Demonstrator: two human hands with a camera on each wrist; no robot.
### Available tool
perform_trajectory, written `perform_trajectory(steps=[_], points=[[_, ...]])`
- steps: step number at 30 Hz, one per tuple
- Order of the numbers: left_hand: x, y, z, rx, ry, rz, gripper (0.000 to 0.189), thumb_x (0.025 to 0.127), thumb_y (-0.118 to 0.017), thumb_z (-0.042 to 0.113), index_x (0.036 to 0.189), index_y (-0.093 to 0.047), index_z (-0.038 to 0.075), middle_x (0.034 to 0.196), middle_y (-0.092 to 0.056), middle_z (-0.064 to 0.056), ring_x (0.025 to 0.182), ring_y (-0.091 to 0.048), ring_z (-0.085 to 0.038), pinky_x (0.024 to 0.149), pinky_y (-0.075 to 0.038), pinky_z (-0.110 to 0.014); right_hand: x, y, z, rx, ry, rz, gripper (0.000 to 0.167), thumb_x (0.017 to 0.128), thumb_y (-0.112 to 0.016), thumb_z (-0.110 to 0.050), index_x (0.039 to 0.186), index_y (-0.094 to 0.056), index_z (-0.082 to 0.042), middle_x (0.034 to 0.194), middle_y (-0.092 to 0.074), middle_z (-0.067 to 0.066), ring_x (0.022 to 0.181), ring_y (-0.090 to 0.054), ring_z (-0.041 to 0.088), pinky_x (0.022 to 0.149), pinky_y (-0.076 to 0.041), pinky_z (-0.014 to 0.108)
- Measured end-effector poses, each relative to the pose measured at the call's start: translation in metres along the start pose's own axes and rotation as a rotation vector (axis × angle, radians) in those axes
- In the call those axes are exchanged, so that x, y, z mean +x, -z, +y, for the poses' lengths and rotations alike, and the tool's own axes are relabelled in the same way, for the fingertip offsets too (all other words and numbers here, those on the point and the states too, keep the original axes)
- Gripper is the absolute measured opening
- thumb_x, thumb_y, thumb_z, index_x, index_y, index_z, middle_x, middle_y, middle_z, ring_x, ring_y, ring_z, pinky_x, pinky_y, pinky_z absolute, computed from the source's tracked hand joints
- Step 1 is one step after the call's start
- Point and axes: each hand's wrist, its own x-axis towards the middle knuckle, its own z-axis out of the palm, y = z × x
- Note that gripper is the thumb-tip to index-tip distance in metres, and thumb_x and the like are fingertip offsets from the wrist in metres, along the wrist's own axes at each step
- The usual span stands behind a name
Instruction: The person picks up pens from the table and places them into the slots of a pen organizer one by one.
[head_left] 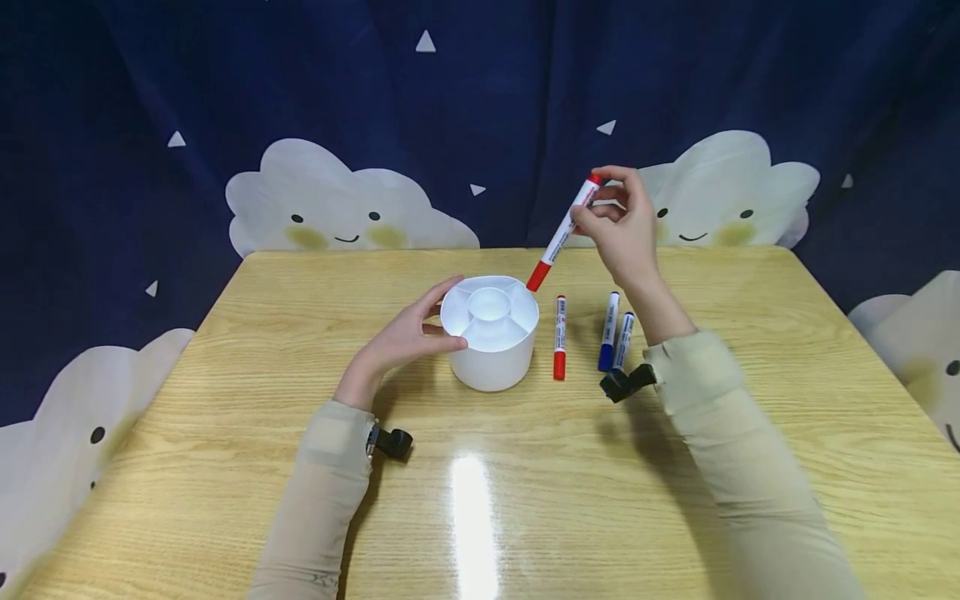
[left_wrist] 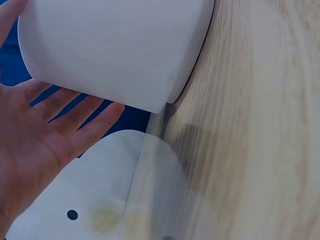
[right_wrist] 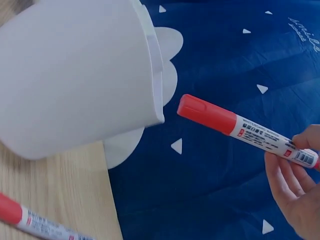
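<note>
Left sleeve (head_left: 322, 492), pale beige cloth, softly creased, a small black wrist camera (head_left: 393, 442) at its cuff; your left hand (head_left: 405, 335), thumb laid on the near rim, fingers reaching round to the far side, holding the container between them; the white container (head_left: 492, 368), squat, smooth and matte, rounded in plan, standing upright on the desk (head_left: 210, 492); inside it, a round central well with thin dividers running out to the wall.

One red-capped marker (head_left: 567, 227), a slim white barrel with printed lettering and red at both ends, tilted in the air, its lower red end near the container's right rim, a gap showing between them in the right wrist view; one second red marker (head_left: 560, 333), lying on the desk just right of the container, red cap toward you; two blue markers, slender white cylinders lying close together farther right, one (head_left: 610, 327) with its blue cap plain to see, the other (head_left: 624, 336) partly hidden at its near end; your right hand (head_left: 628, 229), thumb and fingertips pinching the upper part of the raised marker; right sleeve (head_left: 738, 442), the same beige cloth.

Desk surface, glossy wood grain with a bright streak of reflected light; behind it, a navy curtain (head_left: 360, 92), gently folded, printed with white triangles and smiling clouds.
</note>
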Motion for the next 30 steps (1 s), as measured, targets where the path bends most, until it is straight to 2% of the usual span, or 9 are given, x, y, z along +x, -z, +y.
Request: perform_trajectory(steps=[2,6,10,17,26,30], points=[[-0.001,0.000,0.003,-0.008,0.007,-0.003,0.086,0.076,-0.073,0.017,0.144,-0.023,0.029,0.142,-0.034,0.002,0.121,-0.040,-0.022,0.094,-0.043,-0.042,0.001,-0.006,-0.001,-0.001,0.027,-0.001,0.044,0.076,-0.061,0.008,0.117,-0.050,-0.005,0.091,-0.050,0.006,0.066,-0.056,0.011,0.060,-0.055,0.024],[-0.006,-0.001,0.017,-0.015,0.014,-0.012,0.085,0.076,-0.072,0.012,0.145,-0.022,0.020,0.142,-0.033,-0.004,0.121,-0.039,-0.026,0.095,-0.042,-0.045,0.002,-0.017,0.000,0.004,0.063,-0.005,0.043,0.076,-0.061,0.009,0.116,-0.049,-0.004,0.090,-0.050,0.005,0.067,-0.057,0.011,0.060,-0.055,0.023],[-0.010,-0.002,0.027,-0.005,0.023,-0.015,0.084,0.077,-0.070,0.012,0.145,-0.022,0.017,0.142,-0.033,-0.005,0.121,-0.039,-0.026,0.095,-0.042,-0.045,0.003,-0.026,0.001,-0.008,0.084,-0.003,0.043,0.077,-0.062,0.008,0.116,-0.049,-0.001,0.090,-0.050,0.003,0.069,-0.057,0.011,0.061,-0.055,0.024],[-0.010,-0.002,0.028,-0.007,0.025,-0.014,0.084,0.077,-0.070,0.012,0.145,-0.022,0.018,0.142,-0.033,-0.005,0.119,-0.040,-0.027,0.095,-0.042,-0.045,-0.004,-0.040,-0.008,-0.030,0.085,-0.028,0.038,0.077,-0.061,0.008,0.113,-0.049,0.003,0.089,-0.052,0.003,0.071,-0.058,0.011,0.062,-0.055,0.023],[-0.010,-0.001,0.027,-0.003,0.034,-0.014,0.085,0.077,-0.071,0.013,0.145,-0.022,0.018,0.142,-0.033,-0.004,0.119,-0.040,-0.025,0.095,-0.042,-0.043,-0.014,-0.050,-0.009,-0.119,0.098,-0.117,0.035,0.081,-0.060,0.004,0.113,-0.047,0.008,0.092,-0.053,0.004,0.075,-0.057,0.013,0.066,-0.054,0.023],[-0.005,-0.001,0.016,-0.013,0.023,-0.011,0.085,0.076,-0.072,0.016,0.145,-0.022,0.021,0.142,-0.034,-0.003,0.119,-0.040,-0.025,0.095,-0.042,-0.043,-0.017,-0.051,-0.007,-0.164,0.085,-0.139,0.032,0.081,-0.061,0.003,0.111,-0.049,0.007,0.094,-0.054,0.008,0.076,-0.057,0.013,0.066,-0.054,0.023]])
